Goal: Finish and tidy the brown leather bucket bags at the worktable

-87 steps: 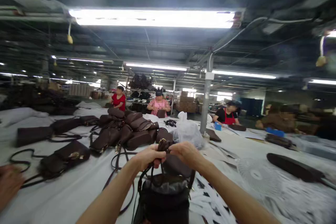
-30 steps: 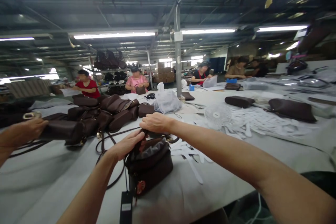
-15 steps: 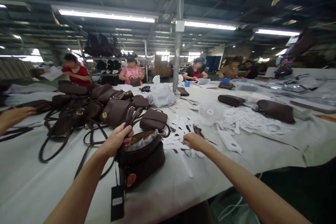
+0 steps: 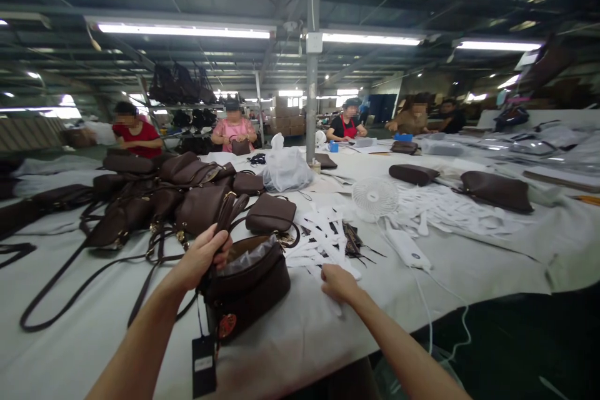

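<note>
My left hand is wrapped round the dark brown strap of a handbag standing on the table before me. The bag's top gapes, showing clear plastic inside. From its left side hangs a black tag, and a round reddish-gold emblem sits low on the front. To the right of the bag, my right hand has its fingers curled closed at the near edge of a pile of white strips. What those fingers hold, if anything, is hidden. Dark tags with cords lie beside the strips.
Brown handbags with trailing straps are heaped at the left. A small white fan stands right of centre, its cord running off the table edge. A metal post rises behind a plastic bag. Several people work across the table.
My right hand has drawn back toward me over the strips. My left hand keeps its hold on the strap. Another person's hand has left the left edge, and a bag strap there stretches further left.
</note>
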A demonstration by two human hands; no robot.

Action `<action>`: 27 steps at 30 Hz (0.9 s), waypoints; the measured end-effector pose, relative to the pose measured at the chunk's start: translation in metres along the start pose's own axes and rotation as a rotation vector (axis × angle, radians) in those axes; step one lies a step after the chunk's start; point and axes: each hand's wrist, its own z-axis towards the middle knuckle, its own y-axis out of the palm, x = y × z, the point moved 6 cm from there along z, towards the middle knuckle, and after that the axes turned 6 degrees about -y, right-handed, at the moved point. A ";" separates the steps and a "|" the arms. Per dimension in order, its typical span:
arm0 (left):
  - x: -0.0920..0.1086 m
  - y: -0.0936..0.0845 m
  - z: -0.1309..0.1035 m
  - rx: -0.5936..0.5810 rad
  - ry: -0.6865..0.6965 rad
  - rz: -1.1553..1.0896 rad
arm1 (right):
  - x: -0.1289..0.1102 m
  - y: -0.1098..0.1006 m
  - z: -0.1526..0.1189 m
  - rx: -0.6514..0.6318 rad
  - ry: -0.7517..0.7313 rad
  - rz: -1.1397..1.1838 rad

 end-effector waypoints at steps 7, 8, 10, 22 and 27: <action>0.001 0.000 -0.003 0.004 0.026 0.002 | 0.020 0.004 -0.035 -0.158 0.048 0.500; 0.001 0.000 -0.003 0.003 0.032 -0.004 | 0.022 0.003 -0.042 -0.179 0.058 0.567; 0.001 -0.001 -0.002 0.001 0.043 -0.024 | 0.025 0.001 -0.051 -0.207 0.082 0.678; 0.003 0.002 -0.006 -0.005 0.043 -0.027 | -0.001 0.006 -0.070 -0.380 -0.070 1.082; 0.002 0.002 -0.006 -0.001 0.035 -0.044 | -0.010 0.012 -0.068 -0.443 -0.143 1.127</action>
